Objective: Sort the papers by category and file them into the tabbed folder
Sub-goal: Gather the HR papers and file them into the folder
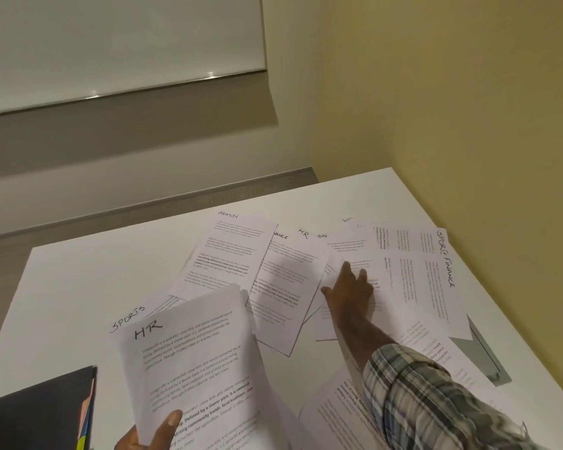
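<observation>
Your left hand point(143, 438), bottom centre of the frame, holds the HR-headed sheets point(192, 358), fingers clamped on their lower edge. Your right hand point(351, 295), centre right, presses on loose papers point(273, 271) spread over the white surface point(78, 287), fingers apart. The tabbed folder point(39, 414) lies lower left.

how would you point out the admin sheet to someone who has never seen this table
On the white table, find the papers spread across the middle. The admin sheet is the leftmost in the back row, well left of the right hand. It alone shows the whole handwritten word ADMIN on top; the sheet to its right shows only NANCE.
</observation>
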Available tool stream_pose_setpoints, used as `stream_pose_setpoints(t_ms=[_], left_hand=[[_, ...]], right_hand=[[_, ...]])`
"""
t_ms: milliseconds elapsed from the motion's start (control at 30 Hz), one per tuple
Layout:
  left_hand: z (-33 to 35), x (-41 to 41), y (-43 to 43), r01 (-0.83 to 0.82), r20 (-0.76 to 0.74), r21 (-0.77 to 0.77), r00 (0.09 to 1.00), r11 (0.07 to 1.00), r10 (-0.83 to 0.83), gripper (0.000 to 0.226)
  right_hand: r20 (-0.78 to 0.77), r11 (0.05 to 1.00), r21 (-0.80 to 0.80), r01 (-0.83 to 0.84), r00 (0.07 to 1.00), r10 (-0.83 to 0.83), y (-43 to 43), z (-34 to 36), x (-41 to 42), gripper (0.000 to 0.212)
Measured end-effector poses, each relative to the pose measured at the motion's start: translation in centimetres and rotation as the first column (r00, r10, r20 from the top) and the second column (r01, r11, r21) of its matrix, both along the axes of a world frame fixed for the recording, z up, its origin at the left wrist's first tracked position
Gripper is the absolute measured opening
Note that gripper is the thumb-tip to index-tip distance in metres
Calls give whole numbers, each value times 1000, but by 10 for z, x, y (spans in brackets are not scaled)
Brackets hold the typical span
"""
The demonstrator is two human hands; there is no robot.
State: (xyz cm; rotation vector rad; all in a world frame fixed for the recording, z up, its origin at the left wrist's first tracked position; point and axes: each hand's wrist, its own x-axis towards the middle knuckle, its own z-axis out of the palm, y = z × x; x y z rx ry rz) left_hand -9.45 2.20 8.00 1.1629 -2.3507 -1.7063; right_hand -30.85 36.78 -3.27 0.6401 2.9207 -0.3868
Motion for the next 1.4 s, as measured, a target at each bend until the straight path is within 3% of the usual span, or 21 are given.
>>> stream_pose_setpoints(t_ms=[33, 67, 100, 167, 233, 367, 667, 733, 833, 933, 1067, 1267, 1400], left_hand=[[-4, -2, 29, 30, -28, 73, 999, 997, -28, 27], [-19, 9, 28, 57, -13, 49, 998, 997, -56, 26], [-3, 12, 26, 49, 6, 62, 999, 997, -49, 24], [4, 15, 34, 21, -23, 128, 1000, 992, -18, 22], [8, 15, 27, 10, -1, 150, 1000, 989, -10, 18], [13, 17, 32, -53, 41, 172, 998, 984, 47, 24], [22, 12, 41, -19, -43, 156, 999, 988, 26, 19], [27, 14, 43, -8, -73, 163, 997, 987, 20, 17], [31, 17, 44, 11, -88, 157, 996, 988, 2, 18], [34, 20, 45, 21, -94, 161, 996, 987, -6, 17], [36, 24, 43, 45, -94, 157, 995, 987, -30, 19], [35, 29, 39, 77, -100, 155, 993, 985, -62, 23], [43, 27, 44, 156, -136, 178, 982, 972, -133, 28]], right_hand=[[-21, 999, -31, 13, 1000, -14, -1, 0, -2, 82], [-67, 994, -98, 42, 997, -48, -2, 0, -4, 76], [-106, 965, -240, 100, 986, -129, -3, -1, -7, 72], [-64, 794, -551, 257, 936, -347, -9, 1, -10, 69], [26, 671, -647, 362, 890, -455, -13, 8, -11, 58], [2, 705, -606, 368, 887, -461, -12, 35, -6, 43], [-134, 800, -554, 229, 924, -358, 55, 91, 6, 7], [-163, 796, -563, 223, 914, -372, 63, 104, 8, 18], [-179, 802, -562, 204, 916, -358, 70, 118, 13, 10], [-163, 791, -590, 166, 934, -317, 75, 125, 21, 22], [-218, 754, -625, 205, 881, -420, 88, 142, 37, 32], [-527, 906, -409, 103, 784, -327, 116, 206, 79, 20], [-659, 910, -414, 34, 679, -325, 150, 249, 103, 14]])
